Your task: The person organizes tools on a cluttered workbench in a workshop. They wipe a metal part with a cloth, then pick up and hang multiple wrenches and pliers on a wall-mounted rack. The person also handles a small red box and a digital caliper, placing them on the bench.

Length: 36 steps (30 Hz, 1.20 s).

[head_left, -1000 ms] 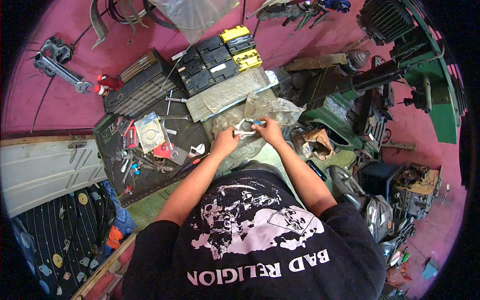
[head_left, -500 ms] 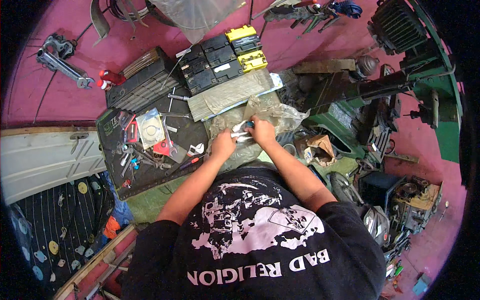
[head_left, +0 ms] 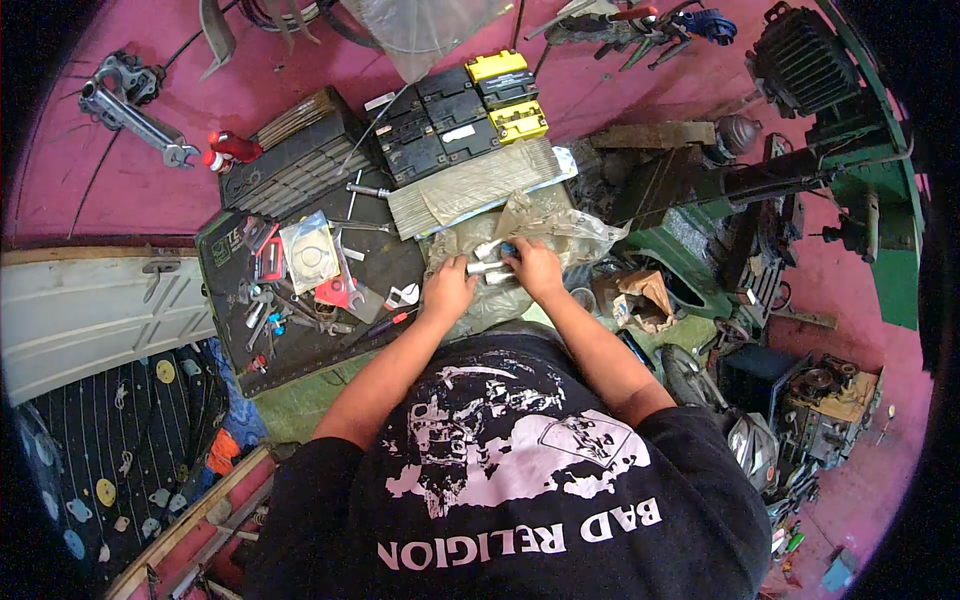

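Observation:
Over a crumpled clear plastic bag (head_left: 590, 232), both hands work close together at several shiny silver cylindrical metal pieces (head_left: 487, 267). My left hand (head_left: 449, 289) is closed, with its fingertips pinching the left end of one piece. My right hand (head_left: 537, 268) has its thumb and fingers bent round the right ends of the pieces. A small patch of blue (head_left: 509, 248) shows at the right fingertips; what it is I cannot make out. Parts of the pieces are hidden beneath the right fingers.
Behind the bag lie a bundle of thin grey rods (head_left: 480, 185) and black and yellow batteries (head_left: 440, 120). Spanners, a screwdriver (head_left: 390, 324) and packets (head_left: 309, 252) cover the dark mat to the left. A green machine (head_left: 668, 240) and a torn paper bag (head_left: 643, 302) stand right.
My hands have drawn slightly apart, and more of the silver pieces shows between them. The whole view has shifted a little, moving the bench things rightward.

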### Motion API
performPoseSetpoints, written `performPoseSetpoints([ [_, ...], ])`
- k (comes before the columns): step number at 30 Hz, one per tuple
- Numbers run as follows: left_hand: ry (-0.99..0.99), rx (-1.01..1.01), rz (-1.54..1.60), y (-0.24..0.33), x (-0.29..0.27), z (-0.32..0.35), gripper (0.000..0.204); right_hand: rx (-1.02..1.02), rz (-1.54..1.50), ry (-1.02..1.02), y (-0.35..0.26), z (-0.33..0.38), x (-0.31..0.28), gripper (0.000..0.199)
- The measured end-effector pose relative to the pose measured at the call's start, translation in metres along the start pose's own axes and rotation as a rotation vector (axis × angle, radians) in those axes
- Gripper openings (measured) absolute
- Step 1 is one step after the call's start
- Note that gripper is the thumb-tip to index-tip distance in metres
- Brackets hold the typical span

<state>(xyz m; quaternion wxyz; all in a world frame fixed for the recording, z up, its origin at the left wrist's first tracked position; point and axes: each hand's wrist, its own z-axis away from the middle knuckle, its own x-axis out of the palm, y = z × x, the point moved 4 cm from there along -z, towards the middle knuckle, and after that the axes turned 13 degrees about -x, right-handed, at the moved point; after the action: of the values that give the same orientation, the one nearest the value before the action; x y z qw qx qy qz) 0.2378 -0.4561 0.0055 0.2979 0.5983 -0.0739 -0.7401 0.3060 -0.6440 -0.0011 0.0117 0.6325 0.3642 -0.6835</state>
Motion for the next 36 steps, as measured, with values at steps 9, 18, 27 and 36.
performPoseSetpoints([
  [9,-0.112,-0.007,0.344,-0.049,-0.069,0.027,0.033,-0.107,-0.03,0.192,-0.056,0.001,-0.001,0.021],
  [18,0.26,-0.266,0.459,-0.208,-0.127,0.078,0.024,-0.513,-0.137,0.085,-0.212,-0.047,0.053,0.019],
  [27,0.497,-0.543,0.414,-0.381,-0.162,0.152,0.022,-0.854,-0.037,-0.247,-0.357,-0.093,0.17,0.026],
  [36,0.615,-0.668,0.336,-0.479,-0.208,0.181,0.027,-1.104,0.161,-0.326,-0.458,-0.125,0.247,0.031],
])
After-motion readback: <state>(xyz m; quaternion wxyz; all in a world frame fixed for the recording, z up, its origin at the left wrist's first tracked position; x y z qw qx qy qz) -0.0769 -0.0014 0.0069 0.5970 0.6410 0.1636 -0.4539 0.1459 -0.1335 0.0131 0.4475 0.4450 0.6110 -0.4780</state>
